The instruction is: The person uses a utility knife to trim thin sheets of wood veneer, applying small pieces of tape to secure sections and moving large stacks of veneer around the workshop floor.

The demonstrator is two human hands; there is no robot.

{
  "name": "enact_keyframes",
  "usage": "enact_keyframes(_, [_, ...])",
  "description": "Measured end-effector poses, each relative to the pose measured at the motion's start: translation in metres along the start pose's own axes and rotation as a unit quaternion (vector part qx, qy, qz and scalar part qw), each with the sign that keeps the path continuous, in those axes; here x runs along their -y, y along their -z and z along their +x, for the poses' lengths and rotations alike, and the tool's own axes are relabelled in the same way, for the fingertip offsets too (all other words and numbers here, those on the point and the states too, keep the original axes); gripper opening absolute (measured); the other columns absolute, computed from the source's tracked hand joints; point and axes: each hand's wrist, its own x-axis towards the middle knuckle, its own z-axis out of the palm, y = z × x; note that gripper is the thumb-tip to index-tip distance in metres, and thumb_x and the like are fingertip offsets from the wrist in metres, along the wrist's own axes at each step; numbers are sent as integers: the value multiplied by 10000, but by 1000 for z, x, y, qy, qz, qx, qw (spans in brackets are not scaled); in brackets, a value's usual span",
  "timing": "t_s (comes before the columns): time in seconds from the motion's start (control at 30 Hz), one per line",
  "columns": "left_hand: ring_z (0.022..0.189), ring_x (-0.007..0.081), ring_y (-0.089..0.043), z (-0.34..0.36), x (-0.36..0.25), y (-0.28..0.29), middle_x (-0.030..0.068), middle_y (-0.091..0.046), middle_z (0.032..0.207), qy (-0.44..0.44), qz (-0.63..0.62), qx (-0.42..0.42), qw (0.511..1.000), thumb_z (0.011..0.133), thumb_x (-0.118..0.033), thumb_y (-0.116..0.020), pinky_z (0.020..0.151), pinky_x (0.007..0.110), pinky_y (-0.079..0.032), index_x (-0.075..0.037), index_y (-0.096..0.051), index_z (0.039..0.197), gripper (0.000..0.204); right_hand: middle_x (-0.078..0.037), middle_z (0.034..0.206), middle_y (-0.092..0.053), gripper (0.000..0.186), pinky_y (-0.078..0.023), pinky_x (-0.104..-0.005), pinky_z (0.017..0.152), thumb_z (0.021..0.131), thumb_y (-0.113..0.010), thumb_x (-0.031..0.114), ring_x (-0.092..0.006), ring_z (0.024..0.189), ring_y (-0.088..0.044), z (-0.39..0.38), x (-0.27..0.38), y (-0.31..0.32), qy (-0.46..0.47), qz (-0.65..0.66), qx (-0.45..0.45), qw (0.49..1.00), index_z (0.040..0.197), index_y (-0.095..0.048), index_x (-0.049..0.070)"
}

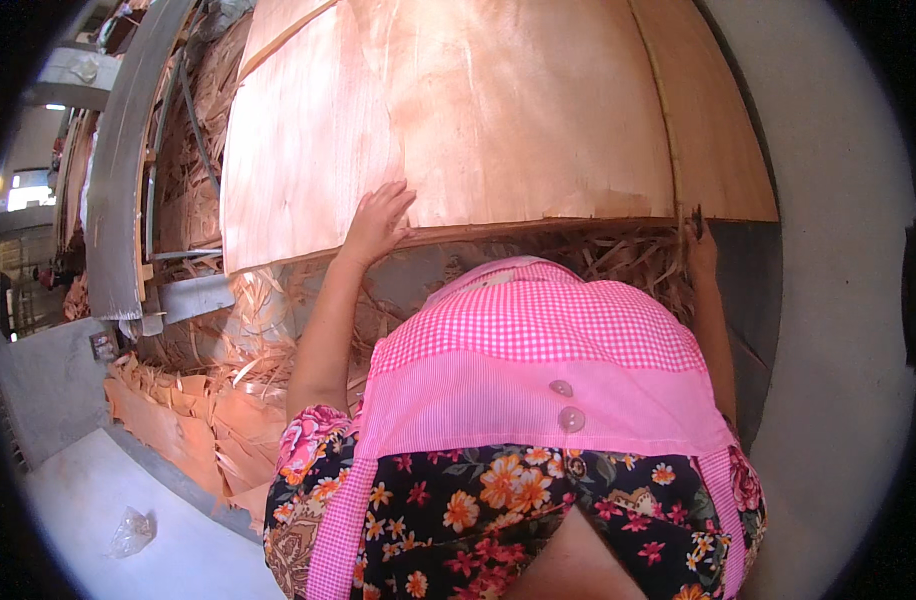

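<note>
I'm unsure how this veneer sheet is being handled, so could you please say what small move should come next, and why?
Probably slide the top sheet toward the body: the left hand lies flat at its near edge and the right hand is at its near right corner, so both ends are covered.

Single head-worn fisheye view, looking steeply down over the wearer's chest, facing forward onto the veneer sheet (458, 110) close ahead; edges bend toward the rim.

Veneer workshop: thin wood veneer sheets (458, 110), heaped wood scraps (208, 420), concrete floor (838, 300)
</note>
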Motion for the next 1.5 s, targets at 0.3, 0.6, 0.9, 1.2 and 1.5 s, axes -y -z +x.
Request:
enact_keyframes(0.3, [945, 238, -565, 15, 3, 22, 77, -615, 983, -53, -13, -136, 989, 779, -100, -522, 819, 364, -419, -105, -614, 953, 196, -235, 1145, -498, 449, -393, -404, 857, 853, -462, 192, -379, 1055, -482, 9, 6, -1, -12, -88, 91, 992, 1279, -368, 89])
enact_keyframes(0.6, [1210, 282, -332, 4, -22, 40, 103, -386, 1296, 5, 55, 139, 989, 775, -216, -558, 953, 494, -277, -149, -504, 1158, 393, -232, 1103, -528, 521, -415, -371, 827, 830, -505, 199, -363, 1009, -518, 6, -8, 0, -11, -50, 100, 994, 1315, -325, 143])
enact_keyframes(0.9, [1301, 297, -166, 5, -24, -45, 103, -188, 1413, 19, 115, 86, 989, 739, -333, -613, 1005, 550, -141, -187, -324, 1317, 663, -183, 990, -593, 478, -426, -363, 764, 798, -567, 340, -302, 901, -566, 24, -21, 0, -37, 23, 38, 998, 1136, -502, 7])
enact_keyframes(1.2, [1269, 305, -229, -8, -22, -42, 122, -273, 1371, 53, 40, -9, 998, 770, -442, -538, 993, 561, -146, -129, -354, 1288, 632, 9, 544, -459, 180, -340, -233, 434, 784, -594, 168, -94, 469, -434, -27, 61, -42, -56, 333, -25, 941, 834, -545, 2])
enact_keyframes(1.5, [952, 266, -561, 67, 16, 17, 155, -591, 1015, 92, -142, 139, 976, 804, -385, -533, 831, 352, -426, -106, -562, 1097, 406, -119, 748, -567, 313, -423, -322, 648, 786, -585, 220, -204, 685, -523, 7, 108, -93, 7, 174, -46, 984, 929, -543, -55])
